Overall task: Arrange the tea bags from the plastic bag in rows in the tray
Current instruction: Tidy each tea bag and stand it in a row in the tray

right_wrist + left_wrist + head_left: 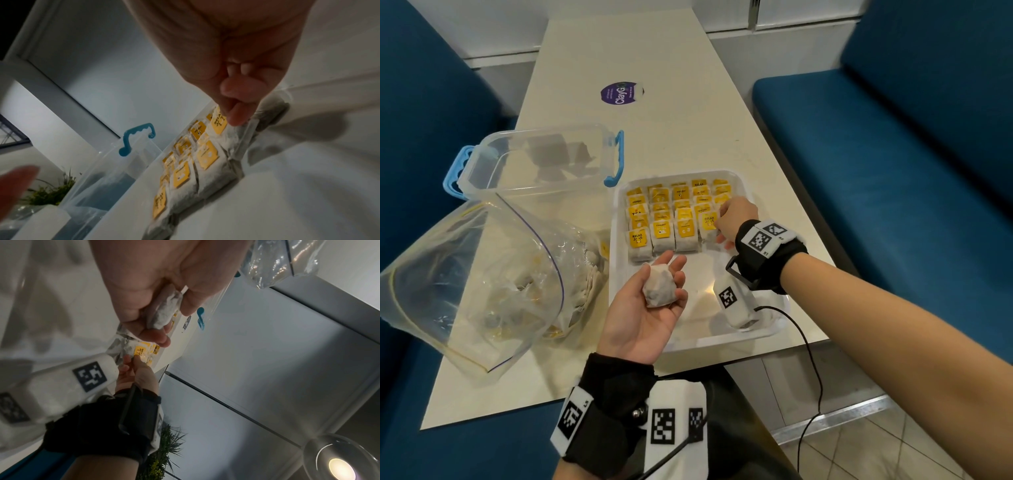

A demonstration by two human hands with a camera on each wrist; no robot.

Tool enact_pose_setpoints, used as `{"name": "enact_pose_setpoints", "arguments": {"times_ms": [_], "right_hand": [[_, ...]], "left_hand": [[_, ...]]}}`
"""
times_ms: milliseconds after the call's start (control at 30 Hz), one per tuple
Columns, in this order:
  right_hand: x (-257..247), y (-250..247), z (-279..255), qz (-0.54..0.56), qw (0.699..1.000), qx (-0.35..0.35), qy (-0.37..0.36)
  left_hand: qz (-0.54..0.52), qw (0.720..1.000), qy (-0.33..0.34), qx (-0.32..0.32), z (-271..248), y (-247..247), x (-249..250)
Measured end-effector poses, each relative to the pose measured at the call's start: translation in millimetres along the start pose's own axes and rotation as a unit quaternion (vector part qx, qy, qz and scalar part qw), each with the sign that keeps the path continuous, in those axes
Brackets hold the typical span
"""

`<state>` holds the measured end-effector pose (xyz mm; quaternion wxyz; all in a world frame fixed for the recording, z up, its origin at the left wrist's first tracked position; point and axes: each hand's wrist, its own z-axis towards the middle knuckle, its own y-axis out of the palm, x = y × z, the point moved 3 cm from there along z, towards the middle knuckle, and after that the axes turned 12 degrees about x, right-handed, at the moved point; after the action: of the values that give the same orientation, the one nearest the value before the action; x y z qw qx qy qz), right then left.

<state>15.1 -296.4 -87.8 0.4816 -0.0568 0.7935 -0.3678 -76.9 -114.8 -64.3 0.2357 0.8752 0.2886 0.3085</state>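
1. Head view: the white tray (763, 329) sits by the counter's (654, 61) near right edge, approx two-thirds filled. Rows of tea bags (674, 219) with yellow tags run from its far wall toward the near side; the front row has four bags, w/ a gap at its right end. The near part of the tray is bare apart from the wrist camera hanging over it.
2. Same view: the left hand (647, 308) lies palm up over the tray's near left part, grip loose, fingers cupped round one loose tea bag (659, 286) that rests in the palm, no tag showing. The right hand (734, 221) is at the front row's right end, fingers curled down onto the last bag there.
3. Same view: the plastic bag (482, 274) lies open at the counter's near left corner, w/ more bags inside, so plenty is left. A clear box with blue handles (541, 164) stands behind it.
4. Left wrist view: blurry, but the held tea bag (164, 311) shows, thumb and fingers bent round it. Below, the right hand's fingertips (139, 361) touch a yellow-tagged bag.
5. Right wrist view: the right hand's thumb and finger pinch the top edge of the end bag (244, 129), narrow grip, prob. straightening it against its neighbour.
6. My guess: well past halfway for tray space; next comes the palm bag into the gap, then further rows.
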Motion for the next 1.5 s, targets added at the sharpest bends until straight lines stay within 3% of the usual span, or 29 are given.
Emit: {"name": "enact_pose_setpoints", "arguments": {"times_ms": [67,267,833,933,1067,1200,1333,1500], "right_hand": [[3.2,2.5,2.9,-0.011,1.0,-0.014,-0.008],[4.4,15.4,13.9,-0.074,0.996,0.058,-0.008],[-1.1,15.9,10.1,-0.14,0.989,0.052,-0.019],[-9.1,9.7,1.0,-0.106,0.992,0.058,-0.031],[-42.9,-9.6,-39.6,-0.029,0.98,0.053,-0.191],[-68.8,-22.9,-93.9,-0.027,0.924,-0.083,-0.372],[-63.2,-23.3,-112.0,-0.133,0.88,-0.178,-0.419],[-54.6,-19.7,-108.8,-0.149,0.882,-0.172,-0.412]], "left_hand": [[0.0,1.0,0.0,0.0,-0.1,0.3,-0.5],[0.001,1.0,-0.001,-0.003,-1.1,-0.4,-1.4],[-0.008,1.0,0.003,-0.003,-2.6,-2.3,1.5],[-0.011,1.0,0.002,-0.007,-3.3,-1.7,2.2],[-0.021,1.0,-0.002,-0.018,-4.7,-0.2,4.6],[-0.03,0.999,-0.005,-0.037,-6.0,0.3,7.0],[-0.031,0.998,-0.01,-0.049,-9.2,2.1,6.5],[0.003,0.998,-0.013,-0.054,-11.4,4.5,2.6]]}}
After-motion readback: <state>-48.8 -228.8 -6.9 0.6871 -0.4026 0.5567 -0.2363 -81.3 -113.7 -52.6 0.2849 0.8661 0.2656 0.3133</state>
